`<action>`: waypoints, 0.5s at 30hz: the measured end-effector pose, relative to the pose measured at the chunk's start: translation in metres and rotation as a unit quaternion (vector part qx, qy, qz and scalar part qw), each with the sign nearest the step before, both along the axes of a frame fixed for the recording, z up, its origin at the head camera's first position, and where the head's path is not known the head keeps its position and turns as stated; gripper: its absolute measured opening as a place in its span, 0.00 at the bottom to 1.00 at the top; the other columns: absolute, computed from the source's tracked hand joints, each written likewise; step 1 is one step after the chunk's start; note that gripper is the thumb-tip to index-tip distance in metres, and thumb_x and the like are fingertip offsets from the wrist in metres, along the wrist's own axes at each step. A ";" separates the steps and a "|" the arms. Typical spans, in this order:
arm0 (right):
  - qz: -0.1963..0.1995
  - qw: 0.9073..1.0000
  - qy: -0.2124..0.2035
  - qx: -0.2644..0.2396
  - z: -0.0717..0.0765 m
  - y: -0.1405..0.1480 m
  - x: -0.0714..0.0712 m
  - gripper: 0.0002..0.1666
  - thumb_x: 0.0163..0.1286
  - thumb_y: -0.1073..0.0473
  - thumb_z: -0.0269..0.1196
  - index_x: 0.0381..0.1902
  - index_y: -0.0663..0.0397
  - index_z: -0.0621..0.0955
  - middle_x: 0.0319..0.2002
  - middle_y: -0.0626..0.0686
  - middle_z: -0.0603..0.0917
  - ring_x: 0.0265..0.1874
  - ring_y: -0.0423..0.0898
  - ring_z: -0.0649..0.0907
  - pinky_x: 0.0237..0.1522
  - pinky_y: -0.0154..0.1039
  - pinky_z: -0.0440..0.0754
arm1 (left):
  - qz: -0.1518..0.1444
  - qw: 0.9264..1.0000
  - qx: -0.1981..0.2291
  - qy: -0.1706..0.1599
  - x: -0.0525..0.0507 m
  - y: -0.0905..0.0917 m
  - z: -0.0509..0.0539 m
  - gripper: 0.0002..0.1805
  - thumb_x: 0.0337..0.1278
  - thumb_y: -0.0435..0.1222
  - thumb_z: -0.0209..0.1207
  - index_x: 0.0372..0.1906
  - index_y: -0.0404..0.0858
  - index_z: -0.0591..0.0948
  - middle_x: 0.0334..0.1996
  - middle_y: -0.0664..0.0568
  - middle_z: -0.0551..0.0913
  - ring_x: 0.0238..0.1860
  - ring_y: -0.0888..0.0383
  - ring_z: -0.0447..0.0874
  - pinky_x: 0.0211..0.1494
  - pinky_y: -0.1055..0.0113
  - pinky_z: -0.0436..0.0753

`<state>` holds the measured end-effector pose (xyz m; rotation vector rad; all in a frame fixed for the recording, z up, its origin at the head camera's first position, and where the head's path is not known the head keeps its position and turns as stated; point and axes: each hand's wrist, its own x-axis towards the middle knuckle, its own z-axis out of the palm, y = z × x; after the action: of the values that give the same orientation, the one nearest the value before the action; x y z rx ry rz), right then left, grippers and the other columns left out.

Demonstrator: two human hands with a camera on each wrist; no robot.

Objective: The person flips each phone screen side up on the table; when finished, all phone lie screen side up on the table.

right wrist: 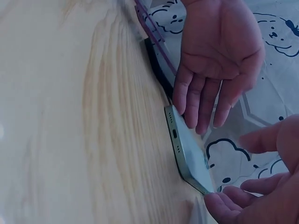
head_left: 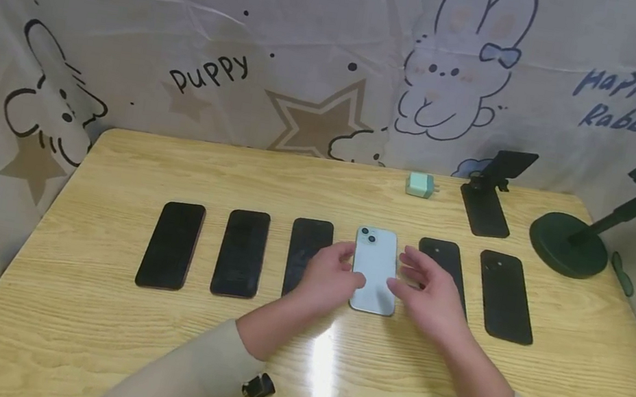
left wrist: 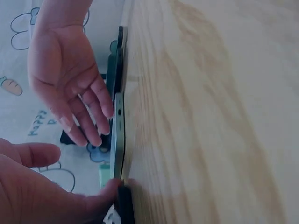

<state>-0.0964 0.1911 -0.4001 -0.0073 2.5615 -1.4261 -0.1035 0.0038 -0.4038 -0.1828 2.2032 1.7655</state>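
Observation:
A pale blue phone (head_left: 378, 263) lies back up on the table, its two camera lenses at the top left. Along its left side is my left hand (head_left: 330, 277), fingers relaxed and thumb over the phone's edge. My right hand (head_left: 429, 299) stands at the right side, palm inward, thumb by the edge. Fingertips of both hands are at the phone's edges, and neither hand is curled round it. The left hand partly covers a dark phone (head_left: 310, 239), while the right hand partly covers another dark phone (head_left: 453, 258). The right wrist view shows the pale phone's port end (right wrist: 175, 134).
In the same row lie more dark phones, two at left (head_left: 171, 245) (head_left: 240, 253) and one at right (head_left: 506, 298). Behind are a pale green charger plug (head_left: 419, 185), a black folding stand (head_left: 486, 211) and a dark green round-based stand (head_left: 569, 245). A printed cloth (head_left: 316, 52) hangs behind the table.

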 end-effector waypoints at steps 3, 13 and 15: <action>0.002 1.000 -0.004 -0.005 -0.002 0.003 0.001 0.41 0.69 0.58 0.67 0.74 0.62 0.63 0.68 0.62 0.72 0.66 0.59 0.72 0.63 0.57 0.69 | 0.011 1.000 -0.005 -0.001 -0.001 0.008 0.000 0.37 0.54 0.28 0.60 0.73 0.33 0.67 0.63 0.42 0.76 0.61 0.47 0.75 0.57 0.56 0.78; -0.012 0.999 -0.025 -0.044 -0.003 0.002 0.002 0.43 0.67 0.61 0.68 0.75 0.60 0.62 0.69 0.62 0.69 0.64 0.59 0.74 0.60 0.54 0.74 | 0.043 0.999 0.004 -0.004 -0.001 0.016 0.001 0.38 0.53 0.27 0.60 0.73 0.32 0.66 0.67 0.43 0.72 0.63 0.46 0.73 0.58 0.57 0.78; -0.018 0.998 -0.034 -0.047 -0.003 0.002 0.001 0.43 0.67 0.62 0.68 0.75 0.61 0.62 0.69 0.62 0.69 0.63 0.58 0.75 0.58 0.52 0.76 | 0.054 0.998 0.012 -0.009 -0.001 0.017 0.002 0.37 0.52 0.27 0.60 0.72 0.32 0.67 0.66 0.43 0.73 0.64 0.46 0.73 0.59 0.57 0.77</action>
<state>-0.0953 0.1931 -0.4029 0.0722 2.4501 -1.5300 -0.1047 0.0208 -0.4021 -0.3151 2.1970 1.8379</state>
